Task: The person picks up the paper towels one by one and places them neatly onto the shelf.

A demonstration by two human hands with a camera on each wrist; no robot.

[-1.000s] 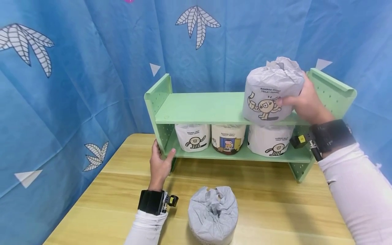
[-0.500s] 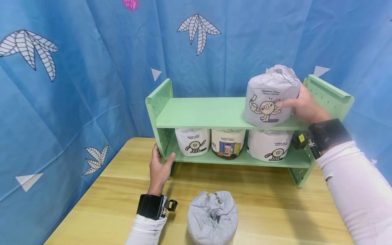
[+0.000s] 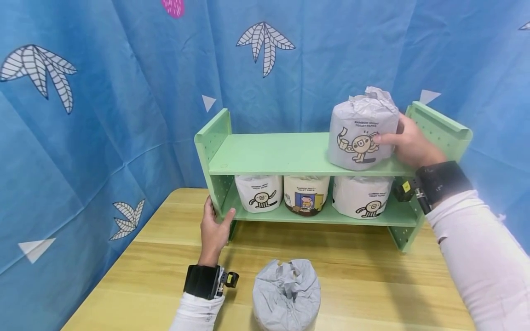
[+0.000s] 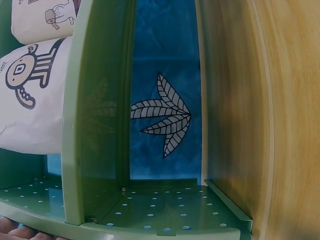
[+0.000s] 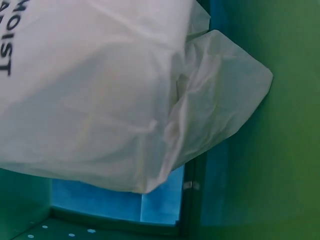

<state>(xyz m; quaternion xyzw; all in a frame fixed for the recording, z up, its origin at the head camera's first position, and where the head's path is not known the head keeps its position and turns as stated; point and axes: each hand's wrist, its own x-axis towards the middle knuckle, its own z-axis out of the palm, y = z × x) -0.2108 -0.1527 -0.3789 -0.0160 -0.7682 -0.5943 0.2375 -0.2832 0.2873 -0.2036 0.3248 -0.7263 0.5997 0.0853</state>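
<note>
A green two-level shelf [image 3: 281, 156] stands on the wooden table. My right hand [image 3: 407, 142] grips a paper-wrapped toilet roll [image 3: 362, 133] that sits on the right end of the top board; the right wrist view shows its white wrapper [image 5: 115, 85] close up against the green side panel [image 5: 280, 150]. My left hand [image 3: 214, 227] holds the shelf's lower left side panel [image 4: 75, 125]. Three wrapped rolls [image 3: 306, 193] stand in a row on the lower board. Another grey-wrapped roll [image 3: 287, 294] sits on the table in front of me.
Blue cloth with leaf prints [image 3: 124, 92] hangs behind and on both sides. The wooden table [image 3: 372, 276] runs from the shelf to the near edge. The left and middle of the top board [image 3: 269, 154] are bare.
The roll in my right hand has come down and further onto the right end of the top board. My left hand has stayed on the shelf's side.
</note>
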